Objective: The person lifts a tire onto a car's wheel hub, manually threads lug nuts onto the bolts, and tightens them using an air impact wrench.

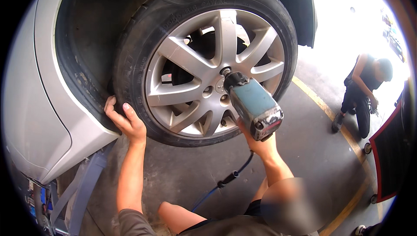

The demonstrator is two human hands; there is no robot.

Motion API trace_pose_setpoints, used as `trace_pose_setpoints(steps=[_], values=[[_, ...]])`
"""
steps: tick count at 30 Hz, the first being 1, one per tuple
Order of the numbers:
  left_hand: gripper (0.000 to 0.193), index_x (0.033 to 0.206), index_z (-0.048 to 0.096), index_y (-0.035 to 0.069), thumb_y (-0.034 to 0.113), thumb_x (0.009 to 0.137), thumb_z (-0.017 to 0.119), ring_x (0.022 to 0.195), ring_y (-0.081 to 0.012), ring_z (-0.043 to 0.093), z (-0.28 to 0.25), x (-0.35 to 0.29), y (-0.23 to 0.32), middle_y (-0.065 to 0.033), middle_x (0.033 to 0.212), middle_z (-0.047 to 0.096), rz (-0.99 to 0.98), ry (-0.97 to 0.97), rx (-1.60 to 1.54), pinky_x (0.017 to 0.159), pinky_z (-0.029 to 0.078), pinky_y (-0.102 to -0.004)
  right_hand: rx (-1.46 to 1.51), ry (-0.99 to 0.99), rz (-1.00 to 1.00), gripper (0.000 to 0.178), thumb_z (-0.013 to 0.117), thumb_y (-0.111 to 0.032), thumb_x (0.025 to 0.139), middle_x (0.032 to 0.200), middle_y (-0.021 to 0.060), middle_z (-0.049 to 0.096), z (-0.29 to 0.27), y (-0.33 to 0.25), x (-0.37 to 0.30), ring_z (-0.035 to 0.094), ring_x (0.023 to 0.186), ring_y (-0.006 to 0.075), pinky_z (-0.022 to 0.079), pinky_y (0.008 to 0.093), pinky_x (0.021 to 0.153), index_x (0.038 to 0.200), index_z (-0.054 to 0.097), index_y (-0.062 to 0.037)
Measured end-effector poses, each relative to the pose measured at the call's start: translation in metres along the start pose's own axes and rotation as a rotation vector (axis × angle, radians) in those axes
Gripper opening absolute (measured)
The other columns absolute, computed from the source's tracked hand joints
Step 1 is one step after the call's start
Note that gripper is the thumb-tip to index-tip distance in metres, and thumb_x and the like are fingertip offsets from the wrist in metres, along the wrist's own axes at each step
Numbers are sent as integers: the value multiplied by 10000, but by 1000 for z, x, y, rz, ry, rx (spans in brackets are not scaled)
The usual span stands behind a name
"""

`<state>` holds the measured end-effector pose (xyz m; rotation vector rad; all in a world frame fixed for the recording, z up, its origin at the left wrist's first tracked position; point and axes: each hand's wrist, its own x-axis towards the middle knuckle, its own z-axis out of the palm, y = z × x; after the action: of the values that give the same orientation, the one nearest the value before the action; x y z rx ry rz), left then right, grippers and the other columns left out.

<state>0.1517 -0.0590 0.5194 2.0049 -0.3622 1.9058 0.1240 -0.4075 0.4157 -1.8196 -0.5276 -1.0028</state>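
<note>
A silver alloy wheel [184, 58] with a black tyre [139, 84] fills the middle, in the wheel arch of a silver car [39, 118]. My right hand [259, 142] is wrapped round the handle of a blue-grey impact wrench [254, 99], mostly hidden behind its body. The wrench's socket end meets a bolt hole at the upper part of the hub. Other bolt recesses show around the hub centre. At the tyre's lower left edge, my left hand [128, 123] has its thumb on the sidewall and bent fingers round by the tread.
A blue air hose [210, 197] with a black coupling hangs below the wrench. Grey lift arms [89, 184] stand under the car at left. At right, another person [365, 88] kneels beside a yellow floor line [319, 101], near a red-edged black wheeled panel [393, 149].
</note>
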Motion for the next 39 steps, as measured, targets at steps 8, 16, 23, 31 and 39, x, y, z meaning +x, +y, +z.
trace_pose_setpoints(steps=[8, 16, 23, 31, 39], values=[[259, 1188, 543, -43, 59, 961, 611, 1116, -304, 565, -5, 2, 57, -202, 1200, 588, 328, 95, -151, 1001, 444, -420, 506, -123, 698, 221, 756, -149, 858, 866, 53, 683, -26, -15, 31, 617, 709, 144, 498, 308, 651, 1015, 675, -16], [475, 1168, 659, 14, 445, 1059, 492, 1005, -165, 622, 98, -47, 166, -64, 1093, 670, -1423, -694, -1724, 833, 509, -316, 305, -51, 538, 193, 738, -92, 870, 833, 32, 658, 0, -20, 20, 607, 706, 130, 483, 295, 622, 1035, 669, -20], [269, 1122, 655, -1, 176, 923, 691, 1043, -264, 619, 25, -6, 156, -95, 1095, 669, -146, -295, -793, 962, 463, -422, 417, -108, 567, 169, 735, -89, 879, 823, 15, 637, -8, -23, 26, 574, 677, 109, 460, 284, 599, 1019, 665, -24], [727, 1325, 534, -33, 487, 877, 772, 1260, -391, 483, 3, 37, 23, -217, 1309, 538, -70, -43, 62, 1072, 380, -503, 336, -91, 623, 226, 766, -156, 890, 821, 21, 645, -2, -16, 22, 576, 657, 117, 455, 286, 588, 1044, 655, -33], [770, 1224, 568, -34, 528, 779, 846, 1162, -376, 509, 6, 46, 36, -191, 1181, 542, -266, -22, -15, 1019, 418, -493, 247, -111, 505, 250, 761, -162, 899, 888, 27, 657, -3, -12, 24, 585, 699, 120, 475, 287, 630, 1086, 659, -31]])
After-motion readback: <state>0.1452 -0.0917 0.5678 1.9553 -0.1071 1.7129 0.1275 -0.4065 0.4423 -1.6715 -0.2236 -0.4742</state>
